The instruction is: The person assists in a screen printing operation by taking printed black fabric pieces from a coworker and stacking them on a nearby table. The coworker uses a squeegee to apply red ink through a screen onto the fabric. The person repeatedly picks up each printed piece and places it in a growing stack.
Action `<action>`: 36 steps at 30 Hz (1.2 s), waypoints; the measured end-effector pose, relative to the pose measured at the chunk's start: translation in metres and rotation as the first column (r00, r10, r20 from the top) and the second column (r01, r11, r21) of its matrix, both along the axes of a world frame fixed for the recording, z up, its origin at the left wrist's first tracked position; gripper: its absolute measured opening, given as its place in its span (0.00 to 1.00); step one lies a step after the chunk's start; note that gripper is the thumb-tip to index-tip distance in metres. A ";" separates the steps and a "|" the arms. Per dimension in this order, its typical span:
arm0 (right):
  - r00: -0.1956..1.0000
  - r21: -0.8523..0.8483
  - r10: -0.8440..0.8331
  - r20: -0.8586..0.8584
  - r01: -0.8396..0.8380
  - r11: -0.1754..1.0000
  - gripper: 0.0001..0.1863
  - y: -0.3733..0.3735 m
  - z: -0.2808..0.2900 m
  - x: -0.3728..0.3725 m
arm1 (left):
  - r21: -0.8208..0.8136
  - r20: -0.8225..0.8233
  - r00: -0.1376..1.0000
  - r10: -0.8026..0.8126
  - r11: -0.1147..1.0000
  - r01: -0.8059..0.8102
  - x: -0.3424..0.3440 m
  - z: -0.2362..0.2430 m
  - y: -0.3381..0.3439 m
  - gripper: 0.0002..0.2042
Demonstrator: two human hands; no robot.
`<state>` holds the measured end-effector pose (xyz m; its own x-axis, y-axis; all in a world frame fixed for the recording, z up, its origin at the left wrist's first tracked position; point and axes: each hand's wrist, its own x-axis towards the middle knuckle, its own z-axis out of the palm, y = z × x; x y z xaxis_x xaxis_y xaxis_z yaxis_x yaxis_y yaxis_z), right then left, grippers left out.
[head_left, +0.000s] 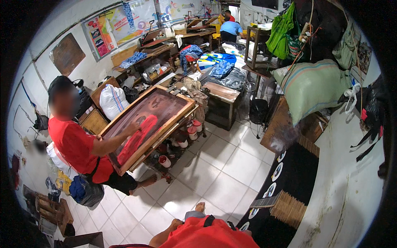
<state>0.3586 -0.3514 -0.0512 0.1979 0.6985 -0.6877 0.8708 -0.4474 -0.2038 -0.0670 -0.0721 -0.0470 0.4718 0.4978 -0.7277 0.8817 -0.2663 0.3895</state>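
My left forearm and what seems to be my left hand [176, 223] show small at the bottom, beside my red shirt [215, 233]; the fingers are too unclear to read. My right hand is out of view. To the left, a co-worker in red [70, 144] stands at a wooden-framed mesh screen [149, 107] on a rack, one hand over a long smear of red on the mesh. At my right, black sheets with round pale prints [273, 182] lie along a bench, with stacked brown boards or card [291, 208] on them.
Paint pots [192, 131] stand under the rack. A low wooden table [221, 93] and a stuffed green sack [310, 89] are at the back right. Another person [230, 29] bends at the far end. Tiled floor [223, 165] runs between rack and bench.
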 end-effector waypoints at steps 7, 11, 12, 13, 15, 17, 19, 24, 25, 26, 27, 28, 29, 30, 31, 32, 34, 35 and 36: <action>0.347 0.037 -0.747 -0.567 0.917 0.398 0.11 0.067 -0.015 0.015 | 0.003 0.094 0.991 0.095 0.995 -0.096 0.015 0.020 0.046 0.12; -0.093 -0.165 -0.771 -0.629 0.986 0.015 0.06 0.103 -0.012 0.007 | -0.275 0.003 0.608 0.794 0.586 -0.763 0.031 0.039 0.068 0.13; 0.136 -0.099 -0.830 -0.541 0.970 0.223 0.13 0.107 -0.005 0.008 | -0.268 0.047 0.636 0.770 0.623 -0.735 0.031 0.040 0.071 0.13; 0.123 -0.137 -0.825 -0.552 0.962 0.235 0.10 0.113 -0.001 0.003 | -0.264 0.022 0.641 0.767 0.623 -0.736 0.028 0.040 0.074 0.13; 0.130 -0.147 -0.780 -0.613 0.950 0.274 0.05 0.115 0.007 -0.003 | -0.263 -0.045 0.634 0.772 0.603 -0.753 0.023 0.036 0.079 0.12; 0.595 -0.011 -0.679 -0.429 0.748 0.663 0.09 0.116 0.007 -0.006 | -0.240 -0.025 0.766 0.643 0.740 -0.629 0.013 0.030 0.079 0.11; 0.908 0.013 -0.376 -0.184 0.385 0.923 0.13 0.113 -0.002 -0.008 | -0.234 -0.087 0.796 0.599 0.764 -0.601 0.007 0.023 0.077 0.10; 0.989 -0.245 -0.105 0.101 0.127 0.961 0.21 0.100 -0.026 -0.013 | -0.261 -0.094 0.698 0.710 0.659 -0.705 -0.004 0.010 0.068 0.15; 0.991 -0.233 -0.088 0.101 0.110 0.966 0.21 0.098 -0.026 -0.014 | -0.254 -0.055 0.714 0.698 0.681 -0.686 -0.005 0.010 0.068 0.15; 0.991 -0.234 -0.081 0.106 0.104 0.967 0.21 0.095 -0.024 -0.014 | -0.254 -0.037 0.725 0.688 0.695 -0.672 -0.005 0.010 0.067 0.15; 0.990 -0.241 -0.063 0.124 0.092 0.966 0.21 0.094 -0.021 -0.014 | -0.254 -0.018 0.735 0.677 0.708 -0.658 -0.005 0.011 0.066 0.15; 0.992 -0.193 -0.077 0.098 0.094 0.977 0.21 0.092 -0.016 -0.013 | -0.237 -0.020 0.760 0.650 0.735 -0.635 -0.003 0.013 0.067 0.14; 0.993 -0.149 -0.080 0.084 0.091 0.985 0.20 0.090 -0.010 -0.011 | -0.221 -0.076 0.733 0.676 0.705 -0.674 0.001 0.015 0.069 0.14; 0.994 -0.130 -0.067 0.086 0.078 0.988 0.19 0.089 -0.005 -0.010 | -0.220 -0.046 0.694 0.719 0.670 -0.709 0.002 0.019 0.068 0.14; 0.997 -0.065 -0.055 0.047 0.058 0.996 0.19 0.089 0.000 -0.008 | -0.240 -0.005 0.643 0.766 0.624 -0.744 0.005 0.024 0.068 0.14; 0.999 -0.024 -0.028 0.025 0.029 0.999 0.19 0.090 0.004 -0.005 | -0.230 0.015 0.598 0.801 0.585 -0.778 0.009 0.029 0.067 0.13; 0.999 0.070 0.044 -0.006 -0.043 0.997 0.16 0.091 0.009 0.001 | -0.225 0.049 0.589 0.807 0.583 -0.781 0.013 0.040 0.065 0.13; 0.996 0.124 0.089 -0.013 -0.087 0.989 0.13 0.092 0.010 0.005 | -0.231 0.066 0.577 0.814 0.575 -0.785 0.014 0.044 0.064 0.13; 0.991 0.177 0.134 -0.019 -0.129 0.976 0.10 0.092 0.010 0.008 | -0.222 0.064 0.587 0.807 0.585 -0.780 0.015 0.048 0.061 0.13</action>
